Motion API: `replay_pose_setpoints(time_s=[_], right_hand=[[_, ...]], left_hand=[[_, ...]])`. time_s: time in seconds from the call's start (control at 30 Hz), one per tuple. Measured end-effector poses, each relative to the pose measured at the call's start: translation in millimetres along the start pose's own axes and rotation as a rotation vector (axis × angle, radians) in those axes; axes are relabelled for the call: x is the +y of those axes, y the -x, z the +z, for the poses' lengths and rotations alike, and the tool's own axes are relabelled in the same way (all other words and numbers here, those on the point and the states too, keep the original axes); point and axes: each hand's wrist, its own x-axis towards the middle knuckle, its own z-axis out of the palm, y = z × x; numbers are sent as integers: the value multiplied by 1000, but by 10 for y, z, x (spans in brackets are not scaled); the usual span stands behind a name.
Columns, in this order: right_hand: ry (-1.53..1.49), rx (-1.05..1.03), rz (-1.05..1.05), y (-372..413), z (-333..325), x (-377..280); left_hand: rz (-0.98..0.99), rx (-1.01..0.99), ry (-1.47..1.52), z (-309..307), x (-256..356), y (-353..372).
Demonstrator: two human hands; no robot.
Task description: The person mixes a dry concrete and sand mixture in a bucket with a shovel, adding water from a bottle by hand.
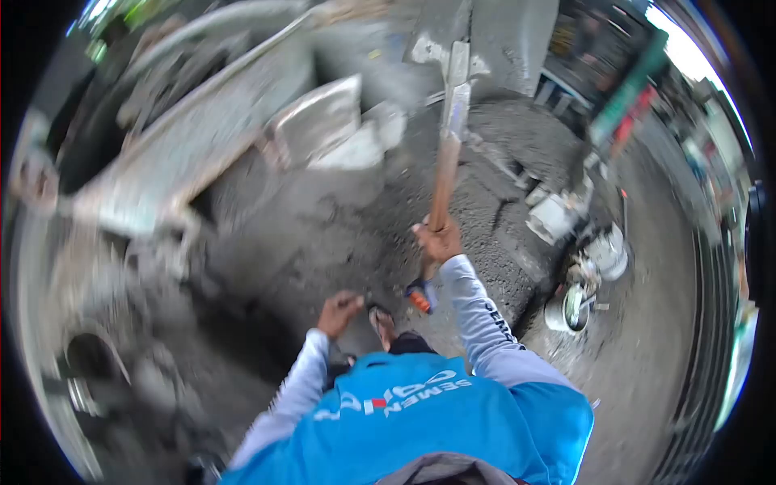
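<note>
My right hand (439, 240) is wrapped round the wooden shaft of a shovel (447, 174). The shovel points away from me, its wide grey metal blade (505, 48) at the top of the view. Below my fist the shaft ends in a dark grip with an orange part (419, 301). My left hand (339, 314) hangs in front of my body, blurred, with loosely bent fingers and nothing visible in it. Beneath both hands lies grey, gritty ground, and one sandalled foot (381, 321) shows near my left hand.
A long pale trough-like piece (202, 129) slants across the left, beside a broken whitish block (323, 125). To the right, white buckets (568, 314) and a white container (554, 218) stand along a dark edge. Dark grey heaped material (517, 137) lies near the blade.
</note>
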Motion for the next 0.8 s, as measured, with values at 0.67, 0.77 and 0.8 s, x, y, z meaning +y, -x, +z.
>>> replay_pose_setpoints(time_s=[0.67,0.77,0.8], right_hand=[[1087,-1185,-314,1184,663,580],[1076,-1128,-495,1005,556,151],[1070,-1084,-534,995,518,-271]], left_hand=[[-351,819,1464,524,-956,109],[-391,969,1564,300,-1219,-75],[-349,1002,1694,228,-1486,-152]])
